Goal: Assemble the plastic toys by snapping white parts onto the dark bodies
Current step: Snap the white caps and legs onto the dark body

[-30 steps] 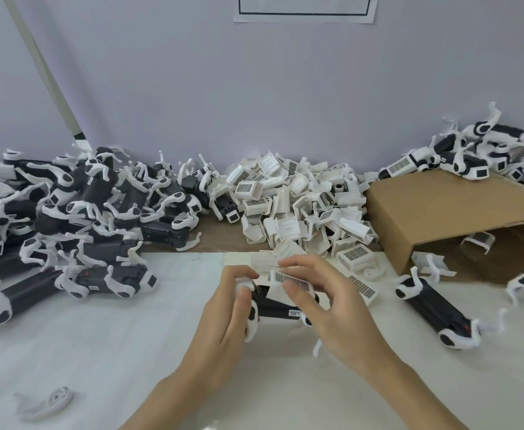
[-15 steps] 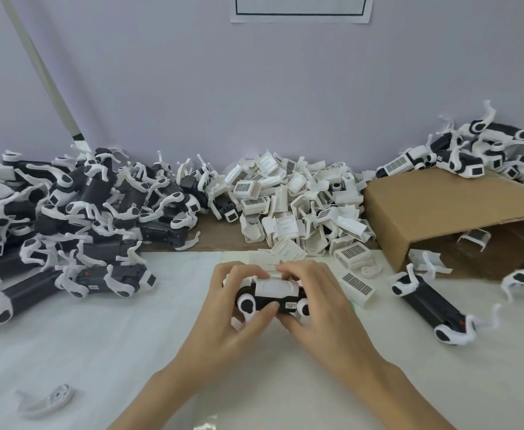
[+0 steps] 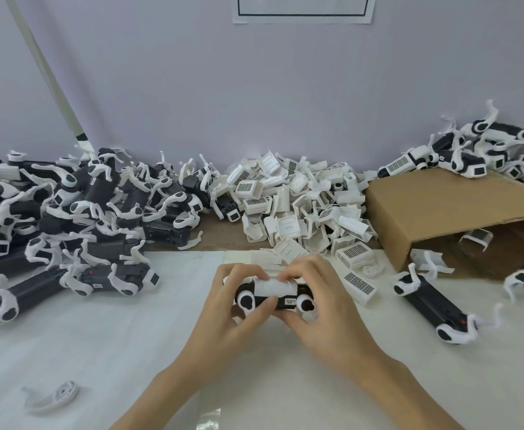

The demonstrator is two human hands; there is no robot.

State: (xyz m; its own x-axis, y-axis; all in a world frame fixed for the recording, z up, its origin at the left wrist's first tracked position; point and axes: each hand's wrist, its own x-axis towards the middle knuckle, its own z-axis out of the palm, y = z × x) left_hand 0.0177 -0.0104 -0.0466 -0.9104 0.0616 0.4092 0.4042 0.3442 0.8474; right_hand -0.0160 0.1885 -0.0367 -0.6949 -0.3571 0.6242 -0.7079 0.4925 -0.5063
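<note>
At far left, a heap of dark bodies with white legs covers the table's back edge. A lone white leg piece lies near the front left corner. At centre back sits a pile of white parts, many ribbed or barcoded.

In front of that pile, just above the table, a person holds one dark body crosswise. The left hand curls round its left end, thumb underneath at the front, fingers over the top. A white part sits across the body's back. The right hand curls round the right end, fingertips pressing on the white part's top edge.

The toy looks light, stiff and smooth, so it likely needs firm pressure on the part's flat back while both ends are gripped; the thin legs seem easy to bend.

To the right lies another body, then a cardboard box on its side with more toys on top.
</note>
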